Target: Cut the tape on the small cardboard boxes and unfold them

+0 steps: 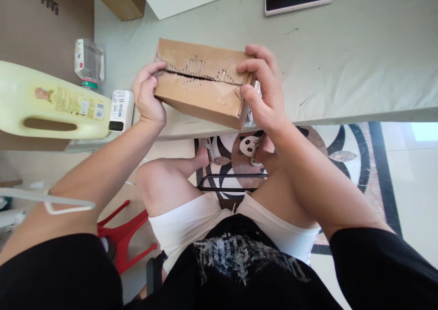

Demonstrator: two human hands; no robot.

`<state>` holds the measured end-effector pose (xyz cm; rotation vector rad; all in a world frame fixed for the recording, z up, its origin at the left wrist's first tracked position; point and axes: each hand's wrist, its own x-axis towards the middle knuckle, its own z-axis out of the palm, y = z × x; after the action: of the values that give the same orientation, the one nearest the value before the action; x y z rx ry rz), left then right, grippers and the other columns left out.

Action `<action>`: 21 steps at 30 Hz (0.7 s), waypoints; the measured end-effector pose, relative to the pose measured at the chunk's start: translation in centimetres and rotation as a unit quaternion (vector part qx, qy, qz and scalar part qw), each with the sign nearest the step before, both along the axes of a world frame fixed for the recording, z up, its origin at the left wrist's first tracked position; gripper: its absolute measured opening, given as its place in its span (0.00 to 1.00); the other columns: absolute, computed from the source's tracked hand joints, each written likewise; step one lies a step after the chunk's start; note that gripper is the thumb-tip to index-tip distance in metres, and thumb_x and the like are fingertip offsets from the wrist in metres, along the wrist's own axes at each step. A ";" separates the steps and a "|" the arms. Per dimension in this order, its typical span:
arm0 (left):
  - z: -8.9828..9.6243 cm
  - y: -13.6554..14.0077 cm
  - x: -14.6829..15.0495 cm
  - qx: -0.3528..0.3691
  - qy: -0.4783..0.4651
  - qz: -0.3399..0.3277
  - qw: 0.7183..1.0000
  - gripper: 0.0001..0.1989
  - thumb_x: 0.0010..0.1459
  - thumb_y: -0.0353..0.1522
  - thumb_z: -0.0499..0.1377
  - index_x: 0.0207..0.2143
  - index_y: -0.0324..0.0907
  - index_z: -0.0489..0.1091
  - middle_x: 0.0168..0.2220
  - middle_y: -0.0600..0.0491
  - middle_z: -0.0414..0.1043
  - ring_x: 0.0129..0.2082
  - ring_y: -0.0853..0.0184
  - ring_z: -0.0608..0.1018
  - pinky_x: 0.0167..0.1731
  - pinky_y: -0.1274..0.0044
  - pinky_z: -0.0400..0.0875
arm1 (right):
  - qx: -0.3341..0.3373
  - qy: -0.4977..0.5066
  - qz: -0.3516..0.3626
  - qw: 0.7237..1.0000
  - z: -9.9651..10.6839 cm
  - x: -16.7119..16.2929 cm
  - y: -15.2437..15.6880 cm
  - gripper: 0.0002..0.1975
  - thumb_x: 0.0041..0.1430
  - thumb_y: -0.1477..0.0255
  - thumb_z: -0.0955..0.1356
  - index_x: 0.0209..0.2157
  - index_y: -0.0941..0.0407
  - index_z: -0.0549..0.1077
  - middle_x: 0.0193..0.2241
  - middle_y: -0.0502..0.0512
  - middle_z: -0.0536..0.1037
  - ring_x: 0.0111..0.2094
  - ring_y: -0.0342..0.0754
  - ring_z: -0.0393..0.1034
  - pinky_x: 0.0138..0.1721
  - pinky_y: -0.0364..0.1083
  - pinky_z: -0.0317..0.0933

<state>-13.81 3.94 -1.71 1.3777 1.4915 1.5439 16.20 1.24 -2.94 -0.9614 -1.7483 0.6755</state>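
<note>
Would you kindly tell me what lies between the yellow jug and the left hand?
In the head view, a white item sits between the jug and left hand.
</note>
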 end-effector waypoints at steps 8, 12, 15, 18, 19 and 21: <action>-1.7 0.4 1.4 0.105 0.055 0.061 0.991 0.26 0.59 0.15 0.37 0.39 0.30 0.75 0.39 0.48 0.79 0.45 0.68 0.76 0.51 0.74 0.68 | 0.050 0.035 0.007 0.998 -0.7 -0.1 0.5 0.17 0.66 0.52 0.59 0.46 0.47 0.69 0.61 0.55 0.66 0.66 0.51 0.59 0.70 0.54 0.53; -2.2 0.6 1.2 0.167 0.058 0.060 0.982 0.26 0.56 0.17 0.37 0.37 0.29 0.75 0.37 0.47 0.77 0.44 0.67 0.77 0.51 0.71 0.69 | 0.039 0.047 0.005 0.998 -1.6 0.0 0.6 0.22 0.67 0.48 0.57 0.50 0.46 0.69 0.62 0.55 0.63 0.69 0.53 0.54 0.70 0.56 0.51; -2.2 0.2 1.0 0.208 0.063 -0.009 0.976 0.23 0.57 0.21 0.42 0.37 0.30 0.78 0.38 0.48 0.77 0.48 0.64 0.78 0.55 0.68 0.67 | 0.046 0.062 -0.008 0.997 -2.0 -0.3 0.3 0.24 0.68 0.49 0.57 0.56 0.45 0.68 0.61 0.54 0.65 0.69 0.54 0.55 0.70 0.57 0.51; -1.8 -0.3 1.4 0.225 0.011 -0.016 0.974 0.22 0.56 0.24 0.45 0.38 0.32 0.79 0.38 0.49 0.80 0.44 0.63 0.79 0.50 0.69 0.69 | 0.015 0.085 -0.004 0.996 -2.0 -1.1 0.1 0.26 0.68 0.50 0.57 0.64 0.40 0.60 0.63 0.50 0.65 0.66 0.53 0.60 0.69 0.56 0.55; -1.7 -0.4 1.6 0.227 -0.006 -0.017 0.974 0.22 0.55 0.24 0.45 0.38 0.32 0.80 0.37 0.49 0.80 0.43 0.63 0.79 0.48 0.69 0.70 | 0.001 0.102 0.001 0.995 -1.9 -1.4 0.1 0.27 0.68 0.49 0.57 0.66 0.38 0.57 0.62 0.49 0.65 0.65 0.54 0.62 0.68 0.56 0.57; -1.5 -0.2 1.5 0.212 -0.034 -0.012 0.977 0.21 0.53 0.25 0.46 0.36 0.32 0.79 0.36 0.48 0.80 0.42 0.63 0.79 0.47 0.69 0.70 | -0.020 0.135 0.002 0.991 -2.1 -1.9 0.2 0.29 0.67 0.47 0.57 0.67 0.37 0.54 0.61 0.50 0.67 0.63 0.55 0.65 0.67 0.57 0.59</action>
<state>-12.27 3.78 -3.21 1.5457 1.1376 1.9518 14.28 1.45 -5.00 -0.8510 -1.5041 0.8072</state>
